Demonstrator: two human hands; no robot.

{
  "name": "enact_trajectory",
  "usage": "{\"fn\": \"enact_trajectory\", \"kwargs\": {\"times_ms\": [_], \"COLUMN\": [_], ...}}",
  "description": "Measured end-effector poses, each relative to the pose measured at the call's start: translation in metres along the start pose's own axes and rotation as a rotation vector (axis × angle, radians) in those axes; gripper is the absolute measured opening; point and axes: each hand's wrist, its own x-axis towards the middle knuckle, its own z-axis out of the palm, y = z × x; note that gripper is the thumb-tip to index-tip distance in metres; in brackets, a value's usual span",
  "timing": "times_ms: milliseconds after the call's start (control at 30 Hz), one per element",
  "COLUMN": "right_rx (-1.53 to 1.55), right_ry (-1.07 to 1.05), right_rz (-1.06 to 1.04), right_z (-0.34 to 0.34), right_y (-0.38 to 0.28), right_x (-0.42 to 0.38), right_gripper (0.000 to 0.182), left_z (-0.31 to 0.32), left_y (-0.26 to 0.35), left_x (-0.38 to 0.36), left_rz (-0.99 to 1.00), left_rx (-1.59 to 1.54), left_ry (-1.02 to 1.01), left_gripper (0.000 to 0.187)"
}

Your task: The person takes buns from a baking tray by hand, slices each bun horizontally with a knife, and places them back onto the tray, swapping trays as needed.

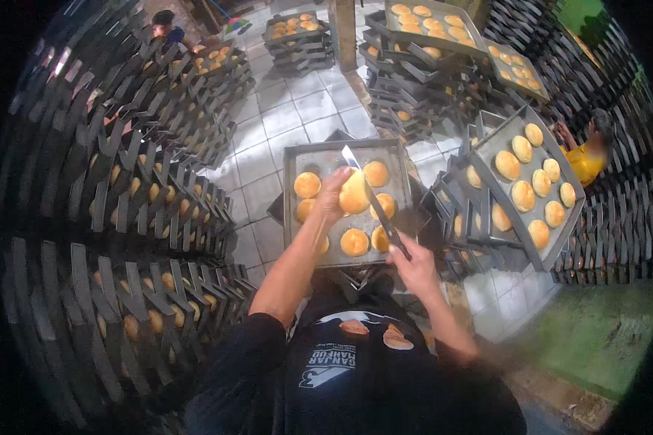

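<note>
My left hand [331, 196] grips a round golden bun [354, 193] above the middle of a square metal tray [290, 163]. In my right hand [415, 265], lower right of the bun, is the dark handle of a long knife [382, 216]. Its blade slants up and left along the bun's right side, and its bright tip stands above the bun; whether it cuts in cannot be told. Several more buns, such as one at the front [355, 242], lie on the tray under my hands. My left forearm partly covers those on the left.
A tilted tray of buns [495, 151] tops a stack at the right. Tall tray stacks [116, 210] line the left side. More stacked trays [297, 38] stand ahead on the tiled floor [296, 109]. One person [165, 30] is at the upper left, another [586, 161] at the right.
</note>
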Motion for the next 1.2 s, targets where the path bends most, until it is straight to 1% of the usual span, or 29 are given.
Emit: {"fn": "enact_trajectory", "kwargs": {"times_ms": [67,100,133,167,233,267,300,333,367,400,433,500,533,567,633,667,700,767,800,833,900,933,967,1033,1067,1100,1167,1200], "right_rx": [-0.093,-0.093,-0.006,0.081,0.084,0.116,0.147,0.211,0.173,0.147,0.120,0.079,0.058,0.057,0.029,0.072,0.071,0.039,0.135,0.140,0.014,0.028,0.031,-0.038,-0.042,-0.044,0.106,0.013], "right_ry": [0.024,0.027,0.002,-0.025,-0.001,0.011,0.021,0.013,-0.029,-0.044,-0.060,-0.001,-0.010,-0.014,-0.021,-0.030,-0.035,0.020,0.045,0.052,-0.036,-0.061,-0.059,0.012,0.030,0.019,0.015,0.019], "right_rz": [-0.125,-0.120,-0.067,-0.015,-0.001,0.025,0.051,0.060,0.106,0.089,0.073,0.029,-0.027,-0.030,-0.014,0.075,0.073,0.010,-0.048,-0.040,-0.096,-0.018,-0.018,-0.009,-0.131,-0.127,0.146,0.106], "right_z": [0.003,0.001,-0.001,-0.002,-0.001,-0.001,-0.001,0.002,-0.001,0.003,0.006,0.012,0.010,0.009,0.008,0.006,0.006,0.009,0.016,0.014,0.008,0.005,0.006,0.011,0.013,0.015,0.017,0.017], "right_y": [-0.005,-0.013,-0.023,-0.029,-0.021,-0.018,-0.020,-0.023,-0.026,-0.024,-0.022,-0.023,-0.017,-0.014,-0.013,-0.016,-0.014,-0.003,0.013,0.007,-0.010,-0.022,-0.018,0.002,0.015,0.013,0.010,0.000], "right_x": [0.026,0.035,0.041,0.042,0.046,0.049,0.051,0.055,0.056,0.061,0.063,0.056,0.049,0.041,0.020,0.007,0.006,0.007,0.020,0.032,0.053,0.055,0.051,0.032,0.021,0.017,0.006,0.017], "right_gripper": [0.038,0.038,0.039,0.039,0.042,0.043,0.044,0.047,0.043,0.042,0.041,0.040,0.041,0.041,0.047,0.045,0.045,0.042,0.042,0.042,0.041,0.042,0.042,0.043,0.045,0.045,0.042,0.040], "left_z": [0.012,0.016,0.016,0.014,0.011,0.010,0.010,0.011,0.012,0.012,0.010,0.010,0.009,0.007,0.000,-0.006,-0.003,0.005,0.014,0.023,0.029,0.025,0.019,0.004,-0.001,0.001,0.007,0.009], "left_y": [-0.016,-0.019,-0.018,-0.015,-0.005,-0.005,-0.011,-0.018,-0.025,-0.031,-0.036,-0.035,-0.031,-0.026,-0.018,-0.015,-0.013,-0.016,-0.020,-0.025,-0.029,-0.027,-0.024,-0.012,-0.009,-0.008,-0.013,-0.024], "left_x": [0.002,0.003,0.003,0.002,0.001,-0.004,-0.005,-0.005,-0.004,-0.005,-0.001,0.008,0.010,0.013,0.018,0.019,0.016,0.006,0.000,-0.003,-0.003,0.001,0.006,0.014,0.015,0.012,0.004,0.005], "left_rz": [-0.010,-0.004,-0.007,-0.017,-0.031,-0.009,-0.010,0.050,0.111,0.081,0.081,0.133,0.162,0.167,0.229,0.188,0.193,0.203,0.193,0.170,0.143,0.159,0.176,0.198,0.219,0.220,0.137,0.135], "left_rx": [-0.012,-0.022,-0.021,-0.101,-0.262,-0.260,-0.260,-0.243,-0.224,-0.256,-0.257,-0.298,-0.326,-0.326,-0.333,-0.371,-0.372,-0.155,-0.150,-0.114,-0.074,-0.115,-0.155,-0.130,-0.111,-0.116,-0.024,0.026], "left_ry": [0.001,0.002,0.004,-0.026,-0.090,-0.096,-0.098,-0.134,-0.169,-0.096,-0.090,0.109,0.078,0.079,0.157,0.156,0.159,0.064,0.065,0.083,0.096,0.109,0.122,0.145,0.172,0.182,0.139,0.145], "left_gripper": [0.035,0.036,0.036,0.041,0.053,0.062,0.062,0.062,0.062,0.057,0.057,0.052,0.049,0.049,0.045,0.045,0.045,0.046,0.046,0.043,0.040,0.042,0.045,0.043,0.041,0.041,0.039,0.041]}}
